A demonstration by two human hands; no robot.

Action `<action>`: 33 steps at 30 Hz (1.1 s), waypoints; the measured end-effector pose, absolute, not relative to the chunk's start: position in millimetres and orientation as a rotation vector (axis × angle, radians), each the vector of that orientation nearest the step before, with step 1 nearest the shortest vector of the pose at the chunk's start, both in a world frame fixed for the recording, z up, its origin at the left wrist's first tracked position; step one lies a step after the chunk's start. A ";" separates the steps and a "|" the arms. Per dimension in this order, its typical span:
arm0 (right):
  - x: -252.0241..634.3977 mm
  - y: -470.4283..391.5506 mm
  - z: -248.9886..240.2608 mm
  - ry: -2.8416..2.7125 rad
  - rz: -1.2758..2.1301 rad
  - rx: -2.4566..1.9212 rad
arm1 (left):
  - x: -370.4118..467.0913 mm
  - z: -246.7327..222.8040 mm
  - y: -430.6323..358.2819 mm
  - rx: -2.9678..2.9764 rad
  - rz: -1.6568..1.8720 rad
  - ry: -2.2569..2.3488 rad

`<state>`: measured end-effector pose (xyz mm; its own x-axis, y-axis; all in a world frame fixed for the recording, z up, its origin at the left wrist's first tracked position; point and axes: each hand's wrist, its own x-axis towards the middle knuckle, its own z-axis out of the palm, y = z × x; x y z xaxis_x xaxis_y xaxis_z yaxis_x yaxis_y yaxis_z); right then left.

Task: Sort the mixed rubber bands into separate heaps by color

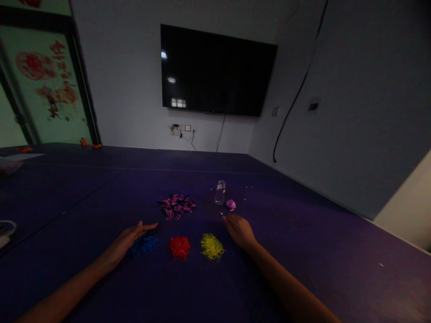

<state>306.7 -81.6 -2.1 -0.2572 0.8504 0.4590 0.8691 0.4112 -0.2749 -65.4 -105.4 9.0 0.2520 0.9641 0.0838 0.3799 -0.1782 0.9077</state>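
My left hand (126,240) lies with fingers stretched out and the thumb side up, at the far edge of a pile of blue rubber bands (145,245). It partly covers that pile and grips nothing. To the right are a red rubber band pile (179,248) and a yellow rubber band pile (212,247). My right hand (239,231) rests beyond and right of the yellow pile, fingers curled in; whatever they may hold is hidden. Just past it stand a clear bottle (220,193) and a purple cap-like piece (230,205).
A mixed pile of pink and black bands (177,206) lies beyond the red pile. Small white bits (221,213) are scattered near the bottle. The purple tabletop (319,251) reaches the walls, where a large television (215,72) hangs. A white looped object (6,231) is at the left edge.
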 end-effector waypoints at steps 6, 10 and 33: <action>309.1 -79.0 -3.8 -1.995 -0.098 -1.482 | -66.7 8.1 -104.9 1.661 1.069 1.288; 314.4 -73.9 -7.2 -1.892 -0.112 -1.504 | -70.1 10.9 -105.0 1.759 1.134 1.430; 320.1 -73.6 -7.6 -1.935 -0.013 -1.524 | 80.7 35.4 -168.5 3.580 0.885 0.224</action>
